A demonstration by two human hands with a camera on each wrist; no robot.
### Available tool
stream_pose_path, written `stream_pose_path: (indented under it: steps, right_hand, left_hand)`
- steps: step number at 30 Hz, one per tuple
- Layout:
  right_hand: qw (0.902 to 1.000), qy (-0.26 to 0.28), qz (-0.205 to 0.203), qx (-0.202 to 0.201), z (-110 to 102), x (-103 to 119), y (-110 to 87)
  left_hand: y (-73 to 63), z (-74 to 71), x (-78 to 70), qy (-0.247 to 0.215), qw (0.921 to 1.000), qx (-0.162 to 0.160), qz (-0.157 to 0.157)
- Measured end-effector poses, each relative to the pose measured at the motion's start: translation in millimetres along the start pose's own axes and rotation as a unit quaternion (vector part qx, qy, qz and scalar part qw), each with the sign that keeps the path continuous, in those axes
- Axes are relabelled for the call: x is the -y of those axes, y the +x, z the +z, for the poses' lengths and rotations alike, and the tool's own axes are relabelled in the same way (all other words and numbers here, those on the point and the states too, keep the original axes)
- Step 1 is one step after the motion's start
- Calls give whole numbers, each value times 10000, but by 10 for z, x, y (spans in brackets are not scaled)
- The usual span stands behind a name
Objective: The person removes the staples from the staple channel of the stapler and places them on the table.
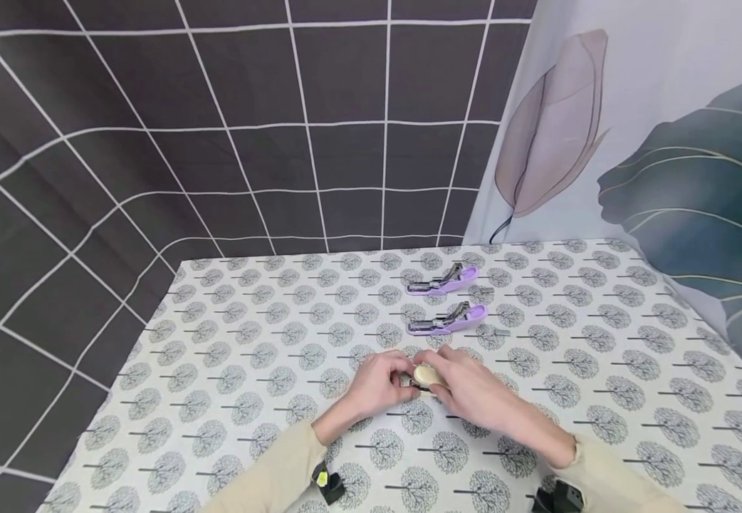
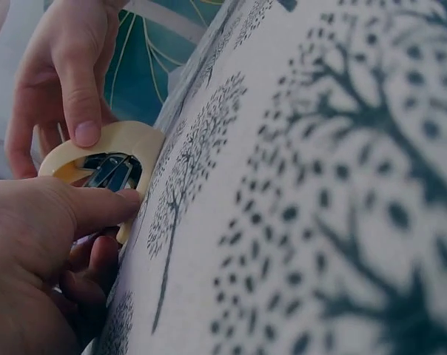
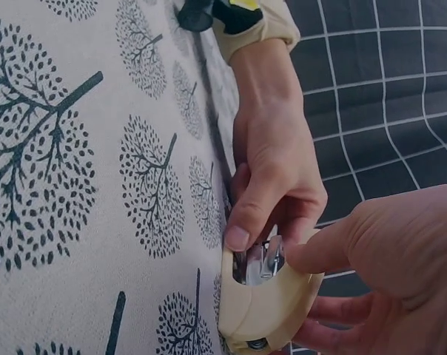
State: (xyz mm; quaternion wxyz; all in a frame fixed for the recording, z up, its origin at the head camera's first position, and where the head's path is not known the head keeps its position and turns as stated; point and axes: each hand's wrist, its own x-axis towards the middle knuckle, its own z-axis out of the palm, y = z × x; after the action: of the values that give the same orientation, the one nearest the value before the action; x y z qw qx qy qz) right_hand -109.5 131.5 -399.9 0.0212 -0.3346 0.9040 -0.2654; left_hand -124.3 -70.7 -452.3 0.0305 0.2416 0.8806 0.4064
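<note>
Between my two hands is a cream stapler (image 1: pixel 426 375), low over the cloth, its metal inner parts showing in both wrist views. My left hand (image 1: pixel 377 385) holds its left end, with thumb and fingers at the metal part. From the right, my right hand (image 1: pixel 473 388) grips the cream body. In the left wrist view, the right thumb presses on the rounded cream cover (image 2: pixel 135 137). The right wrist view shows the left thumb and fingers beside the silver metal piece (image 3: pixel 266 259). Fingers hide part of the stapler.
Two purple staplers (image 1: pixel 444 283) lie beyond my hands, their metal parts raised, one behind the other. Small grey strips (image 1: pixel 502 333) lie to their right. A tree-patterned cloth (image 1: pixel 249 427) covers the table. A dark grid curtain (image 1: pixel 345 78) hangs behind, with a leaf-patterned one at right.
</note>
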Motion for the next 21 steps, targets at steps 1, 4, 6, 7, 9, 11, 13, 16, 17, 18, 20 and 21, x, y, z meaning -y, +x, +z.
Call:
stream_pose_path:
  steps: [1, 4, 6, 7, 9, 11, 13, 16, 17, 18, 20, 21]
  right_hand:
    - [10000, -44, -69, -19, 6, 1, -2]
    - [9995, -162, -218, -135, 22, -2, -19]
    - [9993, -193, -241, -212, 30, -1, -39]
    - [9992, -205, -248, -252, 35, -2, -47]
    - [9990, -211, -253, -316, 46, -3, -60]
    - [9987, -216, -284, -357, 51, -4, -70]
    - [9982, -193, -361, -428, 55, -14, -80]
    - [9968, -164, -498, -605, 53, -43, -98]
    - [9961, -141, -562, -668, 53, -59, -105]
    - [9953, -81, -623, -734, 52, -76, -113]
    - [9937, 64, -694, -877, 51, -111, -128]
    - [9928, 174, -718, -943, 50, -131, -138]
  left_hand:
    - [1, 3, -1, 48, 10000, -7, -17]
    - [4, 10, -7, 109, 9999, -22, -54]
    - [8, 17, -10, 101, 9999, -27, -88]
    - [9, 21, -10, 93, 9999, -28, -101]
    - [11, 24, -12, 67, 9999, -33, -116]
    - [10, 27, -10, 64, 9999, -42, -133]
    - [8, 28, -15, 40, 9998, -21, -199]
    - [6, 31, -14, -7, 9996, -19, -270]
    - [5, 32, -11, -20, 9996, -26, -296]
    - [5, 32, -8, -13, 9995, -47, -304]
    - [2, 30, 1, -2, 9996, -105, -257]
    - [1, 30, 6, 23, 9996, -130, -231]
